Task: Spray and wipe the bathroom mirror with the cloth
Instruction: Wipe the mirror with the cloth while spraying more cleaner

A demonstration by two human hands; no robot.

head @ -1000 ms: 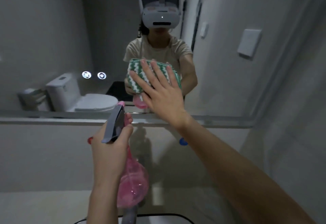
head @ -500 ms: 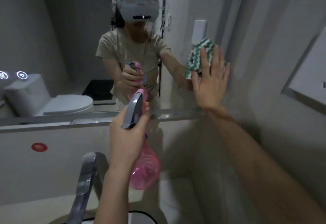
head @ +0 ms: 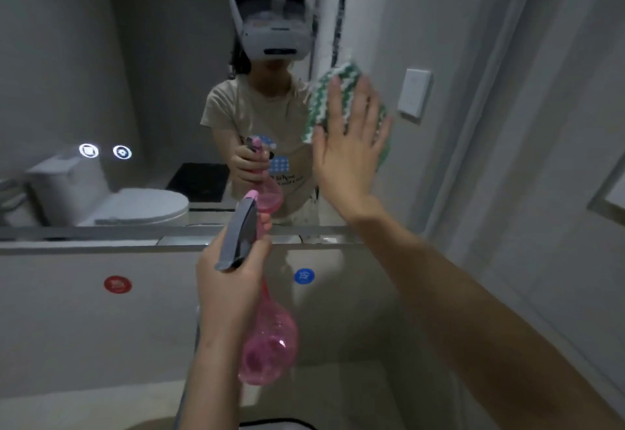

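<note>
Head: dim, seemingly grey-walled bathroom mirror (head: 152,74).

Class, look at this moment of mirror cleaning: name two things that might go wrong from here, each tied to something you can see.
1. The right hand presses the cloth on the mirror with flat fingers, not gripping it; the cloth could slip and fall.
2. The left hand holds the pink spray bottle by its trigger head, aimed toward the wall below the mirror; a squeeze now might wet the wall rather than the glass.
</note>
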